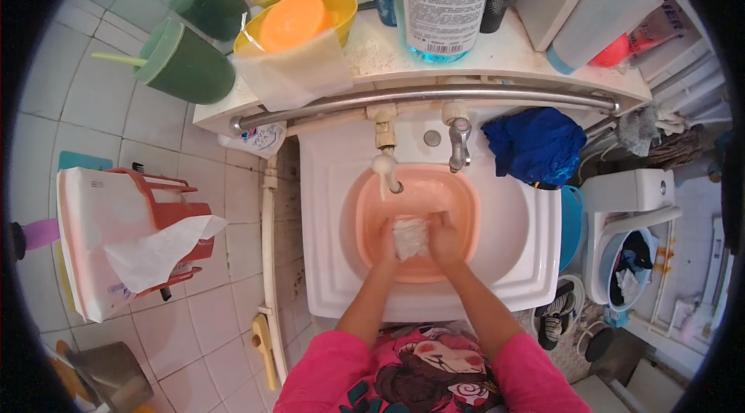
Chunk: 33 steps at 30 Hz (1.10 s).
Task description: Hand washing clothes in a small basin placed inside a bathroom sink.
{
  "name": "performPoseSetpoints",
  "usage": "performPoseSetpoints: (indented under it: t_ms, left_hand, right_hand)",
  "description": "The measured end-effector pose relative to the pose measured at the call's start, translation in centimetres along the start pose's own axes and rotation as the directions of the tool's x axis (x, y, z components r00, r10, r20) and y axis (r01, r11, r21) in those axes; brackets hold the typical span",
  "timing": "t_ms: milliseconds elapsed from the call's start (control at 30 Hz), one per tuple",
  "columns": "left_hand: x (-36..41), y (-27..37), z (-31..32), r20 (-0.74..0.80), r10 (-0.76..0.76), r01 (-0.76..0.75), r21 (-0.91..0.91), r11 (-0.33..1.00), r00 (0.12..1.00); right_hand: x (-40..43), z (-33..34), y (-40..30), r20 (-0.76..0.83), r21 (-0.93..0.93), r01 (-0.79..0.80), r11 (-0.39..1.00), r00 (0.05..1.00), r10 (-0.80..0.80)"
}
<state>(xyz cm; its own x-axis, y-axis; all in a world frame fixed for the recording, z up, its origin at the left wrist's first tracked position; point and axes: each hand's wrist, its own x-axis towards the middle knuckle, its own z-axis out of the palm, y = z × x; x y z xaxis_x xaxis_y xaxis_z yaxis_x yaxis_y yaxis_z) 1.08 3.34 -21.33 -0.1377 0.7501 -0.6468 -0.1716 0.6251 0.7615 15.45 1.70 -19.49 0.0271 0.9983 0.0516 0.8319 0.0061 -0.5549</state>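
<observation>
A small white cloth (411, 237) is held between my two hands inside a peach plastic basin (422, 276), which sits in a white washbasin (506, 227). My left hand (387, 243) grips the cloth's left side and my right hand (443, 239) its right side. Both are low in the basin and slightly blurred. Above the basin's far edge are a white plastic tap (385, 167) and a metal tap (459, 145). How much water the basin holds, I cannot tell.
Bunched blue fabric (535, 142) lies at the washbasin's back right corner. A metal rail (419, 94) runs before a shelf (372, 58) with a shampoo bottle (445, 6), green cups (186, 64) and an orange soap (295, 22). A tissue pack (99, 238) hangs left.
</observation>
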Motion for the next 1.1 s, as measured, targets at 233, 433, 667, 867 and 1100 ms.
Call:
performPoseSetpoints:
  t_ms: [233, 433, 667, 867, 1100]
  left_hand:
    - [-0.7, -2.7, -0.2, 0.209, 0.521, -0.335, 0.928, 0.161, 0.828]
    - [-2.2, 0.7, 1.6, 0.294, 0.384, -0.375, 0.914, 0.156, 0.875]
    - [-0.2, 1.6, -2.9, 0.202, 0.504, -0.516, 0.583, 0.627, 0.840]
    - [-3.1, 4.4, -2.3, 0.490, 0.653, -0.780, 0.567, 0.263, 0.577]
    - [-5.5, 5.6, 0.2, 0.496, 0.409, -0.602, 0.330, 0.727, 0.766]
  right_hand:
    - [-1.0, 1.0, -0.6, 0.211, -0.240, 0.037, 0.970, 0.977, 0.015]
    - [-1.0, 1.8, 0.5, 0.339, -0.428, 0.110, 0.897, 0.940, 0.047]
    - [1.2, -2.1, 2.1, 0.216, 0.286, -0.141, 0.948, 0.973, 0.080]
    - [0.4, -7.0, -1.2, 0.265, 0.612, -0.236, 0.755, 0.960, 0.085]
    - [0.2, -11.1, -3.4, 0.277, 0.716, -0.256, 0.649, 0.958, 0.072]
